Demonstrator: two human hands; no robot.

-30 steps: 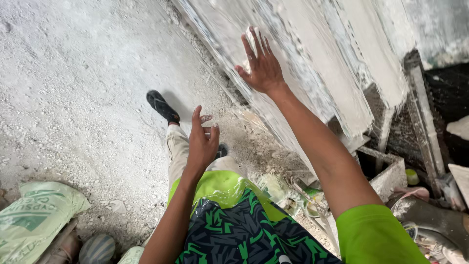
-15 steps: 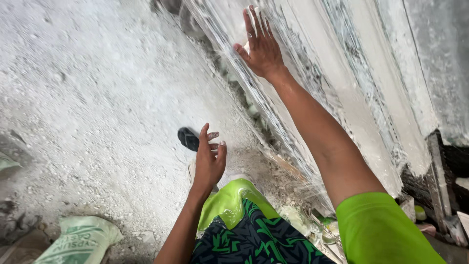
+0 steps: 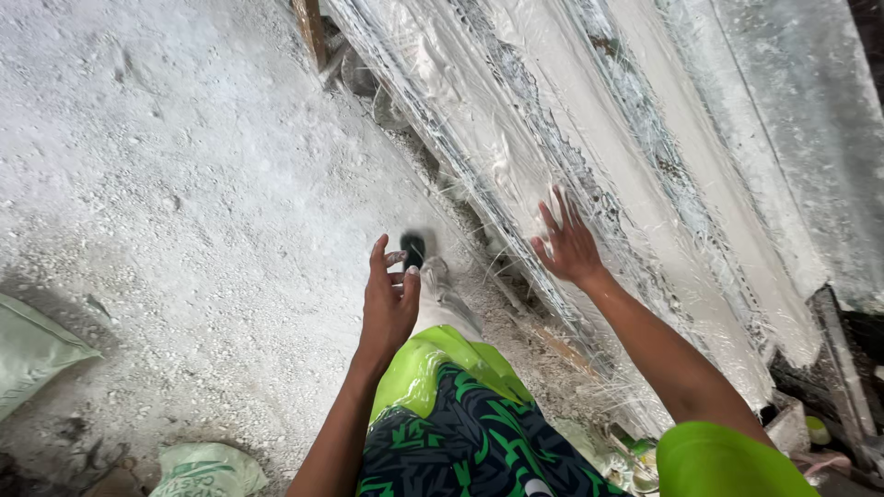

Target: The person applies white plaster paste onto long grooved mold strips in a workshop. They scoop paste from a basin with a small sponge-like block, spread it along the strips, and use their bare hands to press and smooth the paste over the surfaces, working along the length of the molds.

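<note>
My right hand (image 3: 568,244) lies flat with fingers spread on a long white plaster slab (image 3: 589,156) that leans at an angle on the right, streaked with pale fibres. My left hand (image 3: 388,299) hangs free in front of me, fingers apart, holding nothing. Below it I see my leg in pale trousers and a dark sandal (image 3: 413,248) on the dusty white floor (image 3: 184,184). A green and dark patterned garment (image 3: 460,423) covers my lap.
Pale green sacks lie on the floor at the left edge (image 3: 32,345) and bottom left (image 3: 207,471). A wooden post (image 3: 310,28) stands at the slab's far end. Dark frames and clutter (image 3: 829,405) sit at the lower right.
My right hand has slid down the slab toward me. The view has shifted forward along the floor, and my sandalled foot has stepped ahead.
</note>
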